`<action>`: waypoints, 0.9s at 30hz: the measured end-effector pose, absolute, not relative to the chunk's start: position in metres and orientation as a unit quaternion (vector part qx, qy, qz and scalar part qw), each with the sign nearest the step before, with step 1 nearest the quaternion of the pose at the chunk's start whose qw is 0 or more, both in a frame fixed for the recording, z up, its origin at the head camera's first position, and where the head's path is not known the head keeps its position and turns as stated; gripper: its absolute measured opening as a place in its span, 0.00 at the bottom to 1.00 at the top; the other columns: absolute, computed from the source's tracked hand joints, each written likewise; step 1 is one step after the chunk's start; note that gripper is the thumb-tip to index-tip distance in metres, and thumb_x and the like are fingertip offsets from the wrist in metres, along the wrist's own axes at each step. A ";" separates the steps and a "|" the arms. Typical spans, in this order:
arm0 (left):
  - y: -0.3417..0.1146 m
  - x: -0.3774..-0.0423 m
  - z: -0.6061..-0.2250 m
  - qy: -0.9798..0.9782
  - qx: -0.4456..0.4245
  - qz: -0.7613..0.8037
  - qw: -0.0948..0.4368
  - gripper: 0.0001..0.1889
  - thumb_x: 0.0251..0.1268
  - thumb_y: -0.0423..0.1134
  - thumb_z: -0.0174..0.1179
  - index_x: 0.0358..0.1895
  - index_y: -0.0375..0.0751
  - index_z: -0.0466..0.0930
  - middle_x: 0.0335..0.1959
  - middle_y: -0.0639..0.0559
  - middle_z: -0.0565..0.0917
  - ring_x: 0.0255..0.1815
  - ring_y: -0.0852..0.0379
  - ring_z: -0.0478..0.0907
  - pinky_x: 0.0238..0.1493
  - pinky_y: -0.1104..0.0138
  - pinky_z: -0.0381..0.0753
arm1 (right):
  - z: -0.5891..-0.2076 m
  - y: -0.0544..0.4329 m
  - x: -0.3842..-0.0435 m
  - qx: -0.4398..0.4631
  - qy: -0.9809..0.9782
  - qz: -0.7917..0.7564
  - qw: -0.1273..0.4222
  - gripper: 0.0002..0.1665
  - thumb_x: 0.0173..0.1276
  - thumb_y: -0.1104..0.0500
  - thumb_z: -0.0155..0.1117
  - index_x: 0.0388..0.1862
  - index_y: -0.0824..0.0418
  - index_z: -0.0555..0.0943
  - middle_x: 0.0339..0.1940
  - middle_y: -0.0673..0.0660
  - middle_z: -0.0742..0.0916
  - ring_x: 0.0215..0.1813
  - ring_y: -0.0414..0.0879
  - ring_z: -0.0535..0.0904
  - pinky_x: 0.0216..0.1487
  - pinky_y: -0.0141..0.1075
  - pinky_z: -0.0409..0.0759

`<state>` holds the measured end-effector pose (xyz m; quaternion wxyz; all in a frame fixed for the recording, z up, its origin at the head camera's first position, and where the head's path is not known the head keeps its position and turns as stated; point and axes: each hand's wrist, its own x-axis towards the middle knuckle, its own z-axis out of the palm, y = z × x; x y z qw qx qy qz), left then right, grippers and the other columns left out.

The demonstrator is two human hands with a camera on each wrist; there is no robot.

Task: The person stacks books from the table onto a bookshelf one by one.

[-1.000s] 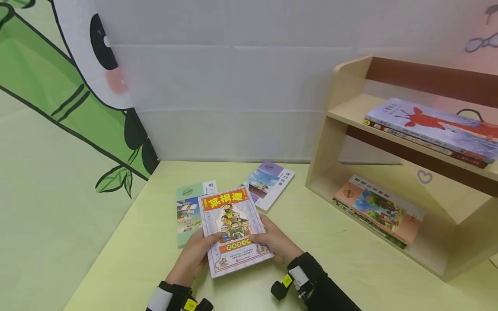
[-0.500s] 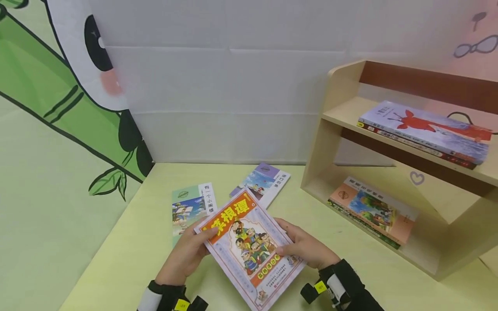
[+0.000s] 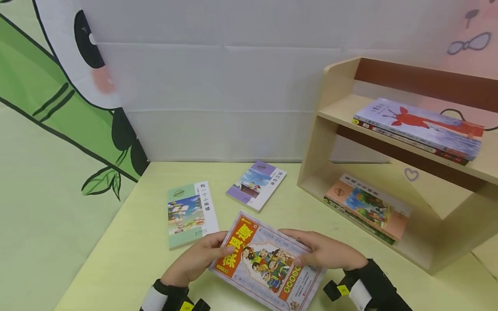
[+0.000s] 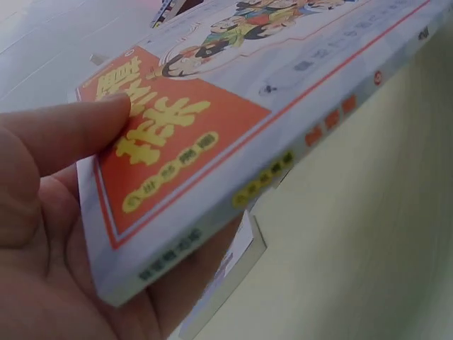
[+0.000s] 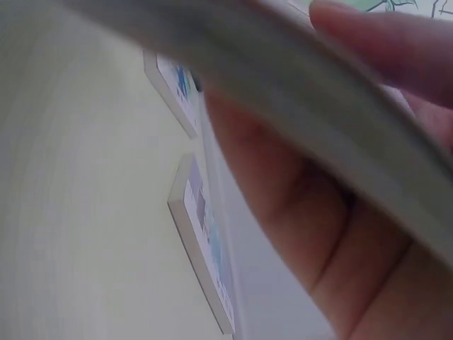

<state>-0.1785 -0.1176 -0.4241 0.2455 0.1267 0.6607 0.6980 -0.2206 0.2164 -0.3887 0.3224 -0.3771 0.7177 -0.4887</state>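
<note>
Left grip (image 3: 198, 260) and right grip (image 3: 327, 251) pinch the book (image 3: 266, 264), its title (image 3: 244, 233) now swung to ten o'clock, so turning seems underway.

Pale yellow table (image 3: 136, 229), creased grey-white backdrop (image 3: 218, 86) behind; wooden shelf unit (image 3: 320, 147) right.
</note>
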 end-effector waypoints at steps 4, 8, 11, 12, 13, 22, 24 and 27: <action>-0.112 -0.180 -0.424 0.667 0.118 0.701 0.222 0.23 0.74 0.41 0.52 0.65 0.30 0.68 0.47 0.45 0.84 0.44 0.51 0.81 0.48 0.60 0.78 | -0.390 0.221 -0.220 -0.368 0.724 -0.494 0.311 0.35 0.73 0.61 0.57 0.76 0.56 0.60 0.60 0.63 0.79 0.46 0.49 0.85 0.43 0.40 0.83; -0.106 -0.181 -0.422 0.675 0.108 0.704 0.191 0.23 0.74 0.41 0.52 0.64 0.29 0.69 0.47 0.44 0.83 0.44 0.51 0.80 0.48 0.60 0.76 | -0.395 0.232 -0.221 -0.342 0.715 -0.529 0.305 0.30 0.75 0.61 0.55 0.73 0.63 0.63 0.57 0.65 0.81 0.47 0.54 0.84 0.45 0.42 0.83; -0.102 -0.182 -0.421 0.676 0.100 0.710 0.171 0.23 0.74 0.41 0.52 0.64 0.29 0.68 0.48 0.44 0.83 0.45 0.50 0.80 0.49 0.59 0.76 | -0.399 0.243 -0.220 -0.318 0.704 -0.568 0.285 0.27 0.76 0.61 0.52 0.71 0.66 0.64 0.56 0.64 0.82 0.48 0.55 0.84 0.48 0.41 0.82; -0.101 -0.182 -0.421 0.676 0.097 0.712 0.164 0.23 0.74 0.41 0.52 0.65 0.29 0.68 0.48 0.43 0.83 0.45 0.50 0.79 0.49 0.59 0.75 | -0.401 0.246 -0.220 -0.312 0.699 -0.582 0.275 0.26 0.76 0.61 0.51 0.71 0.65 0.65 0.56 0.63 0.82 0.48 0.55 0.84 0.48 0.41 0.81; -0.100 -0.181 -0.420 0.675 0.093 0.714 0.157 0.23 0.74 0.41 0.52 0.65 0.29 0.67 0.48 0.44 0.83 0.45 0.50 0.79 0.50 0.59 0.75 | -0.402 0.249 -0.220 -0.309 0.687 -0.601 0.267 0.25 0.76 0.62 0.50 0.70 0.64 0.66 0.56 0.61 0.82 0.49 0.54 0.83 0.49 0.41 0.81; -0.088 -0.180 -0.420 0.631 0.036 0.771 0.078 0.25 0.73 0.42 0.53 0.68 0.33 0.65 0.51 0.46 0.81 0.49 0.50 0.78 0.52 0.58 0.76 | -0.411 0.250 -0.209 -0.302 0.602 -0.703 0.230 0.25 0.78 0.67 0.44 0.68 0.47 0.71 0.57 0.49 0.84 0.55 0.45 0.81 0.56 0.36 0.77; -0.083 -0.180 -0.420 0.612 0.026 0.788 0.056 0.25 0.73 0.41 0.53 0.68 0.34 0.65 0.51 0.48 0.82 0.49 0.50 0.78 0.52 0.58 0.76 | -0.410 0.247 -0.207 -0.291 0.625 -0.692 0.212 0.25 0.78 0.67 0.45 0.69 0.49 0.70 0.57 0.48 0.84 0.56 0.44 0.81 0.56 0.36 0.77; -0.077 -0.181 -0.421 0.589 0.022 0.807 0.033 0.24 0.73 0.41 0.53 0.68 0.35 0.65 0.52 0.49 0.81 0.51 0.50 0.77 0.53 0.57 0.76 | -0.407 0.243 -0.204 -0.274 0.670 -0.667 0.177 0.24 0.77 0.64 0.48 0.70 0.58 0.68 0.56 0.45 0.84 0.55 0.44 0.81 0.54 0.36 0.78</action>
